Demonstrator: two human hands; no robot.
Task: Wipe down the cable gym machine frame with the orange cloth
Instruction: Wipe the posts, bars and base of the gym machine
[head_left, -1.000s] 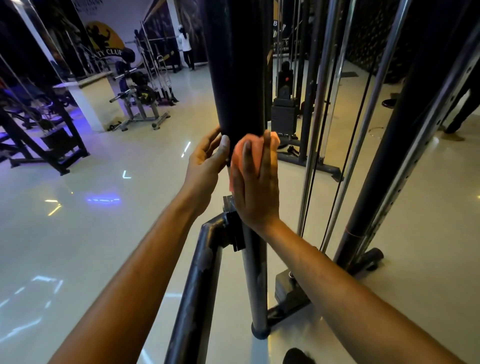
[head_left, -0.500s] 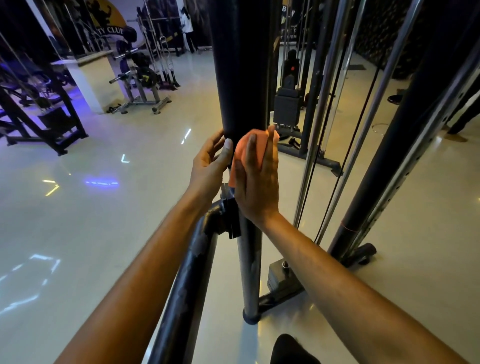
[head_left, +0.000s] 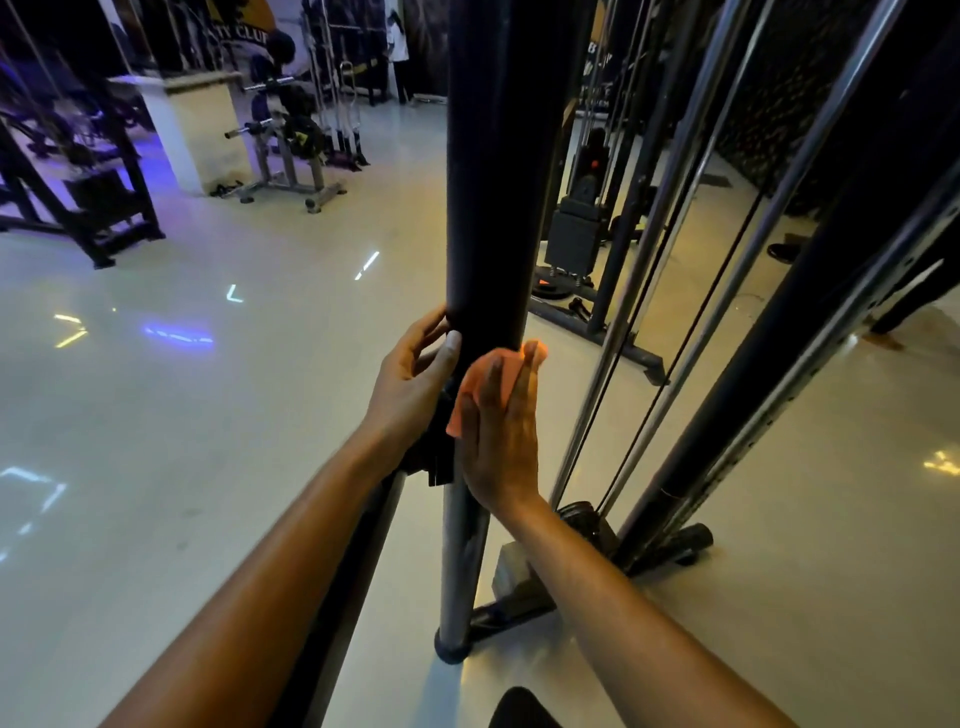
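Note:
The cable machine's thick black upright post rises in the middle of the view and narrows to a grey tube that reaches the floor. My right hand presses the orange cloth flat against the post with straight fingers, just above a black bracket. My left hand rests on the post's left side, thumb laid along it and fingers reaching behind. A slanted black frame bar runs down from the bracket under my left forearm.
Chrome guide rods and black cables stand just right of the post, then a dark perforated upright. A weight stack sits behind. Benches and racks and a white counter stand at far left on the glossy floor.
Both hands have slid down the post towards the bracket, the cloth moving with the right hand. The camera has tilted down, so more floor and the post's foot show.

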